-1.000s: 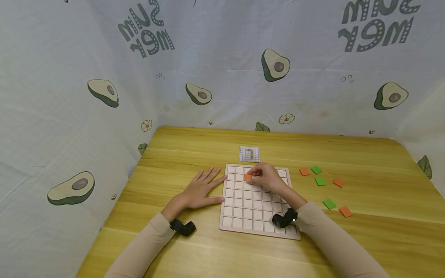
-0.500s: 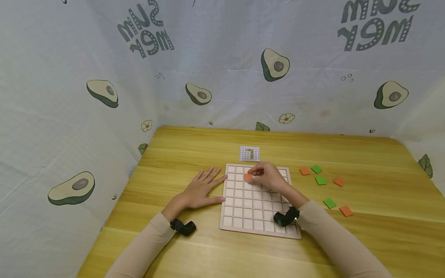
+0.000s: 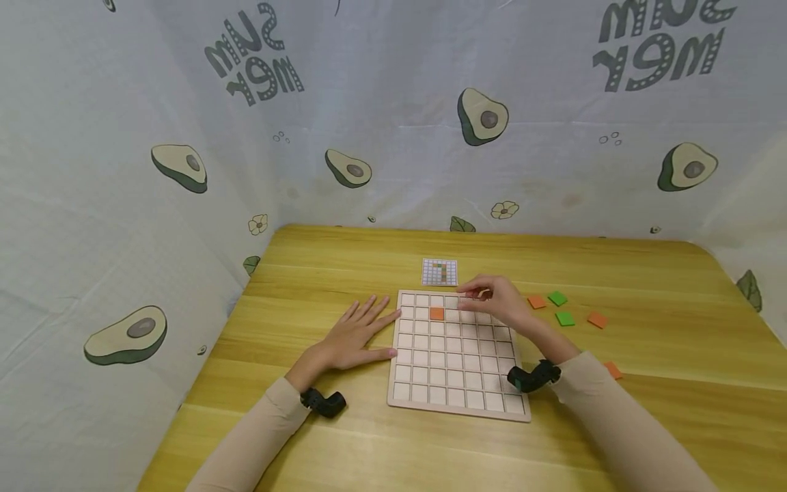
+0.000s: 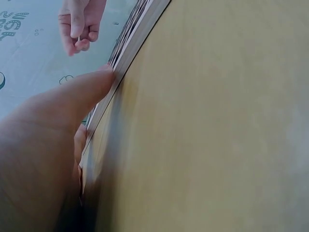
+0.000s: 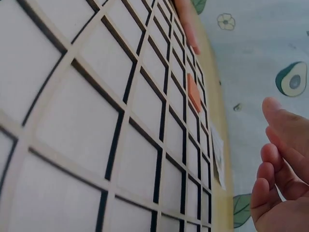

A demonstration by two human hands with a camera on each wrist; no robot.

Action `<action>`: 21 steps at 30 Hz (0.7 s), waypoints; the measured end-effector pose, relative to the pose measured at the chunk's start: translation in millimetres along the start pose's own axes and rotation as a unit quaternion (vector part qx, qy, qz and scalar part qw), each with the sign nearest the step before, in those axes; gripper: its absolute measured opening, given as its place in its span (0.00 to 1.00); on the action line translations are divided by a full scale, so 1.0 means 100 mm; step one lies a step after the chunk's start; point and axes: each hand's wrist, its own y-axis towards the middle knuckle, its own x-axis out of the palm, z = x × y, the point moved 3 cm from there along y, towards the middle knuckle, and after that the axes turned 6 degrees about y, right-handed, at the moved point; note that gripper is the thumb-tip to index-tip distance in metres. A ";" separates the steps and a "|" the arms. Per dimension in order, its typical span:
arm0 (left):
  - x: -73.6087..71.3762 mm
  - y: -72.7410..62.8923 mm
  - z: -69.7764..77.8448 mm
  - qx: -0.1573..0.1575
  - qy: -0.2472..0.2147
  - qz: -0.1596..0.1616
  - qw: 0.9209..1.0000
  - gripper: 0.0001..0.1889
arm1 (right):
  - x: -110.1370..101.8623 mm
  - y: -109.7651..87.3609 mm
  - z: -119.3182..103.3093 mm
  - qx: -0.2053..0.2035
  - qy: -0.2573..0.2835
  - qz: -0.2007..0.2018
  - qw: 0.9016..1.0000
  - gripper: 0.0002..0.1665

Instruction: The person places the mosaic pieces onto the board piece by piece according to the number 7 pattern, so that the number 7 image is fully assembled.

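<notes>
A pale wooden grid board [image 3: 456, 410] lies on the table, and one orange square tile [image 3: 436, 313] sits in a cell of its second row from the top. My left hand [image 3: 352, 340] rests spread at the board's left side, its thumb and index fingertip touching the edge; the left wrist view shows the thumb [image 4: 91, 87] against that edge. Over the board's upper right hovers my right hand [image 3: 496, 301], with loosely bent fingers and no tile seen between them. In the right wrist view, those fingers [image 5: 277, 166] stand apart from the tile.
Behind the board lies a small printed card [image 3: 439, 272] with a coloured grid pattern. To the right are loose tiles, among them a green tile [image 3: 565, 318] and an orange tile [image 3: 596, 320]. My right sleeve partly covers another orange tile [image 3: 613, 370]. A printed curtain [image 3: 393, 123] hangs behind the table.
My right hand has let go of the orange tile and moved right and up from it. The tile stays in its cell. My left hand has not moved.
</notes>
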 end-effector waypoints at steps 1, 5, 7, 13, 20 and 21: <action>0.00 0.00 0.00 -0.001 0.000 -0.001 1.000 0.42 | -0.04 -0.02 0.00 0.003 0.002 0.000 1.000 0.19; 0.00 0.01 0.00 -0.001 0.004 -0.001 1.000 0.42 | -0.20 -0.11 0.01 0.007 0.006 0.003 1.000 0.20; 0.01 0.01 0.00 -0.002 0.004 -0.003 1.000 0.42 | -0.27 -0.16 0.02 0.009 0.011 0.005 1.000 0.21; 0.01 0.00 0.02 -0.003 0.001 -0.001 1.000 0.42 | -0.47 -0.29 0.10 0.000 0.014 0.023 1.000 0.21; 0.00 0.00 0.02 -0.003 0.005 0.002 1.000 0.42 | -0.69 -0.42 0.27 0.011 0.010 0.044 0.999 0.23; -0.01 0.00 0.03 -0.003 0.004 0.003 1.000 0.42 | -0.72 -0.44 0.28 0.010 0.013 0.048 0.999 0.23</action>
